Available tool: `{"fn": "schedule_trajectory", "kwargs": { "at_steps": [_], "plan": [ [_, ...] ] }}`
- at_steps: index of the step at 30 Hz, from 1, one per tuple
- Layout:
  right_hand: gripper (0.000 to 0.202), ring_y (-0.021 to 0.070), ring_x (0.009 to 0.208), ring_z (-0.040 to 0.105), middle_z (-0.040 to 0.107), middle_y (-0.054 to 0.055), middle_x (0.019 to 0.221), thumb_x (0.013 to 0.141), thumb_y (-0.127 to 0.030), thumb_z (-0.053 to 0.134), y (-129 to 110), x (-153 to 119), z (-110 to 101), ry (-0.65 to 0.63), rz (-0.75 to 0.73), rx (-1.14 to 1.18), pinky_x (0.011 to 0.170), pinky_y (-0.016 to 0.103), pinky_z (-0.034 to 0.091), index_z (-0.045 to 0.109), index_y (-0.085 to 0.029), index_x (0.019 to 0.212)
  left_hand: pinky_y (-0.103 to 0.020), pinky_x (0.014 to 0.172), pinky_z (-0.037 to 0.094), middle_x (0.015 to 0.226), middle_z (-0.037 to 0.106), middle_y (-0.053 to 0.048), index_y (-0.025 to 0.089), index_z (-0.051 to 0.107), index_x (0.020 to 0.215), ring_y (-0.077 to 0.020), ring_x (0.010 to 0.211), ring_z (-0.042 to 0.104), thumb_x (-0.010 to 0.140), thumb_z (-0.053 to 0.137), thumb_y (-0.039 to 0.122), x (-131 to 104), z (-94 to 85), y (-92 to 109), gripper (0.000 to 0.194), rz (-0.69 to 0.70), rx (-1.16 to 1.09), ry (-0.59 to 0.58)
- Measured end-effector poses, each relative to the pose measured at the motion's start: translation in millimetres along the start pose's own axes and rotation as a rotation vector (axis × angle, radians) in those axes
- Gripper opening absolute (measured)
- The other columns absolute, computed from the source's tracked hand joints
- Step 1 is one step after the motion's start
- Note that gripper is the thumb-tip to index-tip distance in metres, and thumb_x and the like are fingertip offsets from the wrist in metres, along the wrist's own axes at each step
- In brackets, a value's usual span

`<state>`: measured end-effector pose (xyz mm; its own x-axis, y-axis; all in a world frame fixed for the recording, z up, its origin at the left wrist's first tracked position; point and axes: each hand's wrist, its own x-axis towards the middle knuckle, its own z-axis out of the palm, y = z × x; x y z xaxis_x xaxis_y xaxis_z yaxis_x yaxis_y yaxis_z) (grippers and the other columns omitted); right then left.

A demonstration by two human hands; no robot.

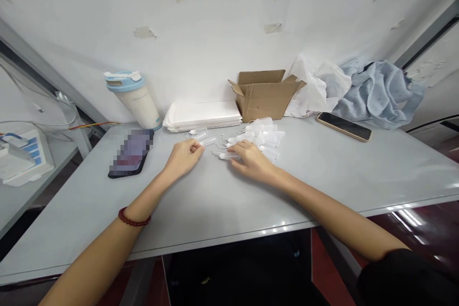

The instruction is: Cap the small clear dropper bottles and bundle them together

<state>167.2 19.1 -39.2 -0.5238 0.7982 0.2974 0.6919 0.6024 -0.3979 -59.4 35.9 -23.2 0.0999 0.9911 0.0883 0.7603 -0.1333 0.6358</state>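
My left hand (183, 157) is closed in a pinch at a small translucent plastic tube (208, 141), whose far end sticks out to the right of the fingertips. Just beyond those fingers lie a couple more such tubes (198, 133). My right hand (253, 160) reaches over the near side of a loose pile of the tubes (263, 129), several of which have thin wire-like hooks at their ends. Between its thumb and fingers is another tube (224, 155), its hooked end pointing left. The palm hides part of the pile.
Behind the pile stand an open cardboard box (265, 103) and a stack of white sheets or envelopes (204, 114). A tumbler (138, 100) and a phone (131, 155) are at left. At right are a white plastic bag (315, 86), bluish cloth (380, 93) and another phone (344, 126).
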Motion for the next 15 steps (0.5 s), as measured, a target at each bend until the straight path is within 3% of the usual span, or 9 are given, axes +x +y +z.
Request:
{"fn": "schedule_trajectory", "kwargs": {
  "at_steps": [4, 7, 15],
  "plan": [
    [0.023, 0.0232, 0.094, 0.057, 0.068, 0.011, 0.099, 0.083, -0.016, 0.055, 1.9, 0.6, -1.8, 0.082, 0.022, 0.118, 0.084, 0.038, 0.044, 0.065, -0.014, 0.104, -0.029, 0.06, 0.046, 0.066, 0.065, -0.001, 0.015, 0.065, 0.095, -0.0171, 0.056, 0.058, 0.076, 0.052, 0.038, -1.7, 3.0, 1.5, 0.033, 0.055, -0.132, -0.147],
    [0.023, 0.0232, 0.095, 0.059, 0.069, 0.011, 0.099, 0.082, -0.017, 0.055, 2.8, 1.2, -2.7, 0.123, 0.054, 0.185, 0.085, 0.039, 0.045, 0.065, -0.013, 0.102, -0.03, 0.06, 0.046, 0.07, 0.067, -0.002, 0.013, 0.065, 0.104, -0.0164, 0.055, 0.057, 0.074, 0.053, 0.036, -2.4, 1.9, 3.8, 0.04, 0.056, -0.174, -0.211],
    [0.023, 0.0226, 0.091, 0.062, 0.07, 0.01, 0.098, 0.08, -0.017, 0.057, 2.4, 2.1, -5.9, 0.207, 0.073, 0.261, 0.079, 0.036, 0.048, 0.067, -0.014, 0.1, -0.027, 0.053, 0.041, 0.075, 0.065, -0.004, 0.01, 0.067, 0.097, -0.0122, 0.054, 0.053, 0.075, 0.047, 0.027, -2.6, 1.2, 7.7, 0.034, -0.001, -0.351, -0.362]
  ]
}}
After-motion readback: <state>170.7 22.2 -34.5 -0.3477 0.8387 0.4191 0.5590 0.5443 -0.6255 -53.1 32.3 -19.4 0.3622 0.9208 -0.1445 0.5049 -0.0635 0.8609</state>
